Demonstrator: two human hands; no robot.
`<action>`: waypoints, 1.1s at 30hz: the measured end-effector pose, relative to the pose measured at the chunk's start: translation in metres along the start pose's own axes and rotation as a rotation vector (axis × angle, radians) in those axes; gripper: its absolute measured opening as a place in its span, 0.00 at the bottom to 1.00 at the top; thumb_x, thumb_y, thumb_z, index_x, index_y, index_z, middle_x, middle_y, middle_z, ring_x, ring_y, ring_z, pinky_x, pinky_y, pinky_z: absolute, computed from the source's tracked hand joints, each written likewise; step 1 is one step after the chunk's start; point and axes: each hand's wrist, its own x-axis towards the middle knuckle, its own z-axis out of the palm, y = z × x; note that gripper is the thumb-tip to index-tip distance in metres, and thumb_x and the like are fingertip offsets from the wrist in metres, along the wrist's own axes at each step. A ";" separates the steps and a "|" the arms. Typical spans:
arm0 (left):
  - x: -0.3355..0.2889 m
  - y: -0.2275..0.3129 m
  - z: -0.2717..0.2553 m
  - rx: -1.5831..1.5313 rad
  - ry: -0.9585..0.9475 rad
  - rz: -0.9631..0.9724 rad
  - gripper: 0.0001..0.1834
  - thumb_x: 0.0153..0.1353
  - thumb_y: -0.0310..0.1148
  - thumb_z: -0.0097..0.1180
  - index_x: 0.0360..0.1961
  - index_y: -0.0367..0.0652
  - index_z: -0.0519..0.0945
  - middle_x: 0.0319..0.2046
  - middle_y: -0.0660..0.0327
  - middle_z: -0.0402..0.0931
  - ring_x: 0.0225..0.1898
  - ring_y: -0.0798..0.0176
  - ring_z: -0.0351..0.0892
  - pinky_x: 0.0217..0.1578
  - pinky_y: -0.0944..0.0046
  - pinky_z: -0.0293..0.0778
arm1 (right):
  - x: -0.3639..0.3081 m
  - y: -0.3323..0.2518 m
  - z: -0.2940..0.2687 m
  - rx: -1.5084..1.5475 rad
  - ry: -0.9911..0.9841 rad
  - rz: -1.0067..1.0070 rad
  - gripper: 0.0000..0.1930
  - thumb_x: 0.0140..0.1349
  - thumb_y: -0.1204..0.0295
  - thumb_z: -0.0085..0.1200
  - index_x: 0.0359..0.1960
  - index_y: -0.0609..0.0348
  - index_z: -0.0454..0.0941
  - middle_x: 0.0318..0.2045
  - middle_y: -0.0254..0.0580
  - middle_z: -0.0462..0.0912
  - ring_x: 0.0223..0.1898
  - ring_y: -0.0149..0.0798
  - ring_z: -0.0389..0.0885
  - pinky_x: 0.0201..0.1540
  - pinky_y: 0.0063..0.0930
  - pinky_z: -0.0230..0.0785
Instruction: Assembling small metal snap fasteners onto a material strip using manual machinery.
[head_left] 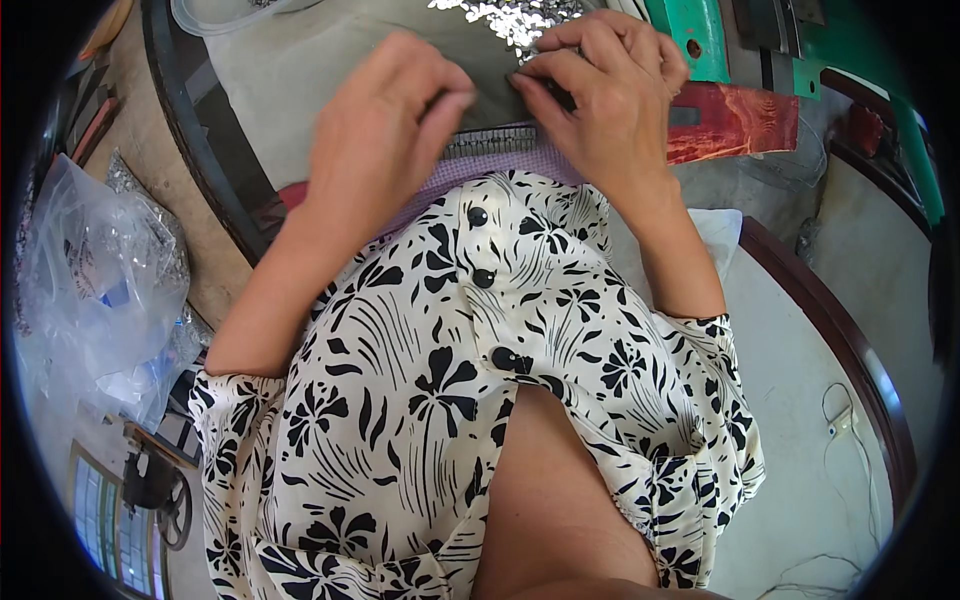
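Note:
Near the far edge of the view lies a heap of small shiny silver metal pieces on a grey-green work surface. My right hand is at the heap's near edge, its thumb and index fingertips close together in a pinch. Whatever they grip is too small to make out. To the left, my left hand hovers over the surface with fingers curled and thumb against the index finger; any held piece is hidden. Between the hands and my body runs a row of narrow metal pieces, set side by side along a lavender checked cloth.
A clear plastic tub stands at the far left. Green metal machine parts and a red marbled board flank my right hand. Plastic bags lie at left, near a dark machine with a handwheel. Thin cables trail at right.

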 end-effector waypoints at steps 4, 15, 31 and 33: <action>-0.004 0.013 0.018 -0.092 -0.086 0.081 0.07 0.54 0.26 0.65 0.34 0.42 0.80 0.36 0.60 0.75 0.38 0.53 0.78 0.38 0.58 0.74 | 0.001 0.033 0.059 0.342 0.665 -0.321 0.06 0.49 0.70 0.68 0.24 0.54 0.81 0.36 0.34 0.79 0.48 0.45 0.73 0.51 0.45 0.55; -0.012 0.013 0.032 0.079 -0.107 0.172 0.09 0.52 0.27 0.67 0.33 0.42 0.80 0.38 0.63 0.75 0.38 0.56 0.75 0.39 0.58 0.70 | 0.001 0.025 0.052 0.255 0.315 -0.224 0.06 0.47 0.71 0.67 0.27 0.55 0.85 0.40 0.35 0.80 0.52 0.46 0.72 0.54 0.45 0.52; -0.019 0.007 0.022 0.014 -0.079 0.141 0.07 0.53 0.27 0.66 0.32 0.39 0.80 0.39 0.63 0.76 0.39 0.56 0.77 0.40 0.58 0.73 | -0.004 -0.002 -0.001 0.127 0.056 -0.087 0.05 0.49 0.71 0.67 0.27 0.52 0.85 0.38 0.32 0.82 0.49 0.44 0.76 0.53 0.44 0.58; -0.019 0.007 0.021 0.030 -0.070 0.170 0.06 0.53 0.26 0.66 0.31 0.40 0.80 0.39 0.64 0.76 0.38 0.57 0.77 0.39 0.59 0.73 | -0.019 0.008 -0.002 0.126 0.067 -0.083 0.06 0.47 0.69 0.69 0.28 0.47 0.86 0.40 0.25 0.83 0.53 0.41 0.74 0.56 0.42 0.54</action>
